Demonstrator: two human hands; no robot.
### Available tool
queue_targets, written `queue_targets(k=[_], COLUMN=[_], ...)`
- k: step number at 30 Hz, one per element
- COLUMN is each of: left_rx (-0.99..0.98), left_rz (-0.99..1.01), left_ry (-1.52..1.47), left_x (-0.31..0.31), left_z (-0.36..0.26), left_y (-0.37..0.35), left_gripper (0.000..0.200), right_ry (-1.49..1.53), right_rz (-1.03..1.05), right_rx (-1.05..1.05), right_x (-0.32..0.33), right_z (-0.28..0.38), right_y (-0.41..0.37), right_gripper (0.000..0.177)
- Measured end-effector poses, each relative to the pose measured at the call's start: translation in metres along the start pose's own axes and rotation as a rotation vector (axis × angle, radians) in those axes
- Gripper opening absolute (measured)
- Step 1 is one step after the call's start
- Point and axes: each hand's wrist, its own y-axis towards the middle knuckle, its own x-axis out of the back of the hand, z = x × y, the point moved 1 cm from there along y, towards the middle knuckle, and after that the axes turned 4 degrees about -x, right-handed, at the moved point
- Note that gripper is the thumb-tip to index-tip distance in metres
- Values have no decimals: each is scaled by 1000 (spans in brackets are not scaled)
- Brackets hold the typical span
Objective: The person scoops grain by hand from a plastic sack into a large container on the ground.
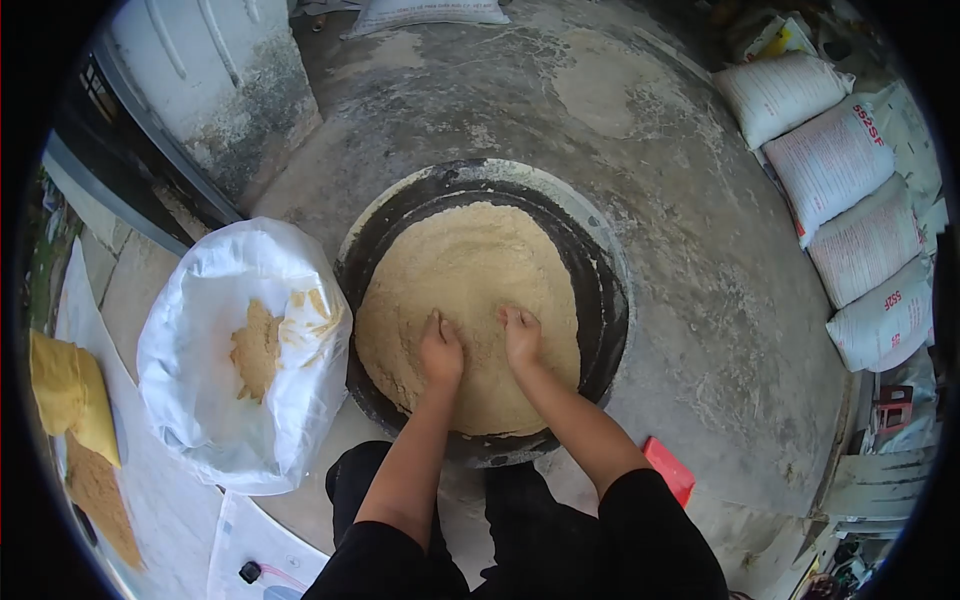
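Fingers [434,320]: curled at the powder [480,240], left hand [441,354], right hand [522,338]; whether grasping any, I cannot tell. Powder: in tub [603,300], rim presumably containing it. Open bag [185,370]: left, beside tub, likely for reach.

We see a grey concrete floor [700,330], scuffed and blotched with paler patches [600,85]. At the upper left we find a white wall [190,50], its lower part stained dark, beside a grey metal frame [166,128]. Along the right edge we make out a row of white sacks [830,165] with red print; another sack [430,12] lies at the top edge. Soft, even light falls across our view.
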Motion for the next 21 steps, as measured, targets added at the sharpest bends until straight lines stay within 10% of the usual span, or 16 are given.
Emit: queue_targets(k=[4, 12, 21], left_rx=[-119, 489, 203], left_rz=[-53, -260, -336], left_ry=[13, -851, -1035], left_x=[-23, -16, 95], left_z=[17, -30, -129], left_y=[-16, -10, 5], left_gripper=[29, 35, 35], right_ry=[262, 685, 724], right_rz=[8, 104, 375], right_rx=[-138, -451, -306], right_x=[-26, -40, -76], right_z=[-33, 6, 149], right_y=[-11, -32, -119], right_gripper=[30, 30, 32])
